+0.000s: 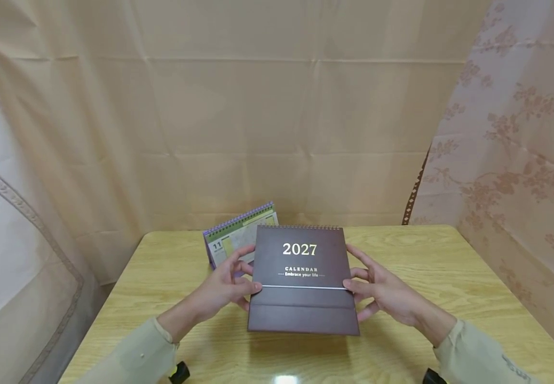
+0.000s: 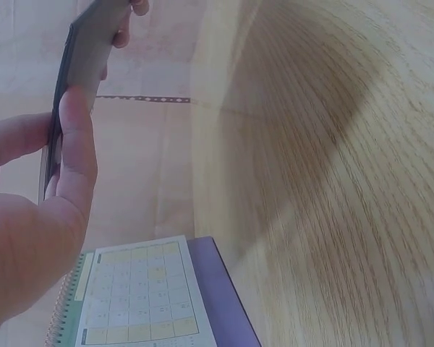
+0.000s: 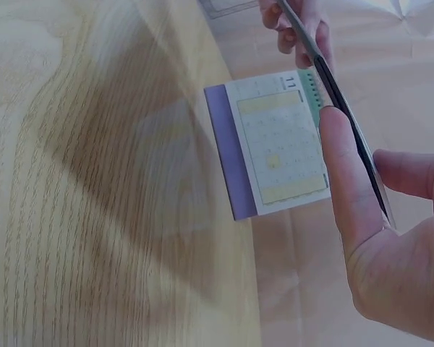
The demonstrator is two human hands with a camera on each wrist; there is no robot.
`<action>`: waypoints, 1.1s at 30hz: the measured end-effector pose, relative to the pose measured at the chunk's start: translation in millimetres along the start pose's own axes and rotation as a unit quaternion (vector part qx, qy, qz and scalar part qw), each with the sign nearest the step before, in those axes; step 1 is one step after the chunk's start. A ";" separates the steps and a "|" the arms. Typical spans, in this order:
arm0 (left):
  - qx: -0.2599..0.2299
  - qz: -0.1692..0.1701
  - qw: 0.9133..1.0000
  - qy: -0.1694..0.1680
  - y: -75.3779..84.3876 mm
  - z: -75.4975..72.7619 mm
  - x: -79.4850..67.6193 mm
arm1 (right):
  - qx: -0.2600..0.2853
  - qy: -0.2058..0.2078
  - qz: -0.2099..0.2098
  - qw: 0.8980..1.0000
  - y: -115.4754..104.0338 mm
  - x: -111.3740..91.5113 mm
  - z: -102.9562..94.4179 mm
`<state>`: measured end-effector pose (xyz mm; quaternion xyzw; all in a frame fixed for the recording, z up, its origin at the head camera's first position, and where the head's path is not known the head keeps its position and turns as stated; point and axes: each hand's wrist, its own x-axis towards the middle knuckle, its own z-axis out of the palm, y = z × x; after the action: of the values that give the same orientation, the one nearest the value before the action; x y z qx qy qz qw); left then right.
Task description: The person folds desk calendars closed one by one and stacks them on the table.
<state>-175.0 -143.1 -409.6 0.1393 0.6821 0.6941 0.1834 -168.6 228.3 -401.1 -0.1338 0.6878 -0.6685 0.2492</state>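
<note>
A dark brown desk calendar (image 1: 301,261) marked 2027, with a spiral binding along its top, is held up above the table by both hands. My left hand (image 1: 226,282) grips its left edge, thumb on the front and fingers behind. On the opposite edge my right hand (image 1: 378,285) pinches it the same way. Both wrist views show the calendar edge-on and folded flat between thumb and fingers. Behind it stands a second desk calendar (image 1: 221,242) with a purple base and green-topped page, partly hidden by the brown one; its page shows 11 in the right wrist view.
Everything is over a light wood-grain table (image 1: 161,282). A beige curtain (image 1: 277,117) hangs along its far edge, and a flowered cloth (image 1: 522,160) hangs at the right. Pale fabric (image 1: 17,256) drapes on the left.
</note>
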 end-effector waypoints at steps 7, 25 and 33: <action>0.007 0.000 1.000 -0.002 -0.1 0.4 1.6 | -0.007 0.003 0.001 1.000 -0.7 1.9 -0.4; 0.048 -0.007 0.999 0.000 -18.9 13.2 40.0 | -0.056 0.043 0.008 0.998 6.4 8.1 -26.5; 0.071 -0.015 0.997 -0.004 -21.0 23.5 69.0 | -0.084 0.074 0.015 0.994 9.5 12.6 -44.5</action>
<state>-224.9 -91.4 -433.7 0.1442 0.7311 0.6403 0.1863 -201.0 260.4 -413.3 -0.0943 0.7600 -0.6127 0.1954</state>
